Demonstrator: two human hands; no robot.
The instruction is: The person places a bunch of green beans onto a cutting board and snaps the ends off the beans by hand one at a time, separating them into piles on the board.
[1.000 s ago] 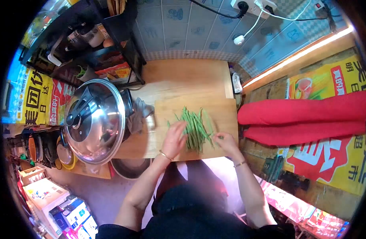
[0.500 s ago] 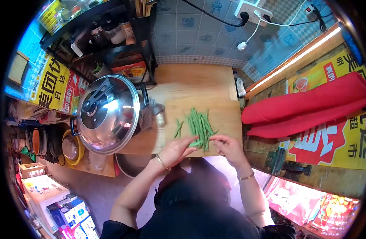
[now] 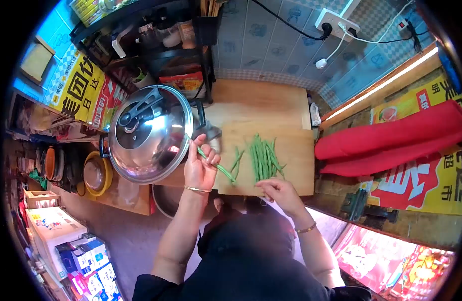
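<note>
My left hand is closed around a few long green beans, which slant out on both sides of the fingers. It is beside the pot lid, over the left edge of the cutting board. A couple of loose beans lie on the board just right of that hand. The main pile of green beans is on the middle of the board, its beans mostly pointing away from me. At the pile's near end my right hand has its fingertips pinched together; whatever is between them is hidden.
A large lidded steel pot stands to the left, under a black shelf rack with bottles. Folded red cloth lies on the right-hand table. Below the counter edge a round pan partly shows. A power strip hangs on the tiled wall.
My left hand has moved left and up off the pile, carrying a few green beans. My right hand has dropped slightly towards me. The whole view has shifted a little.
</note>
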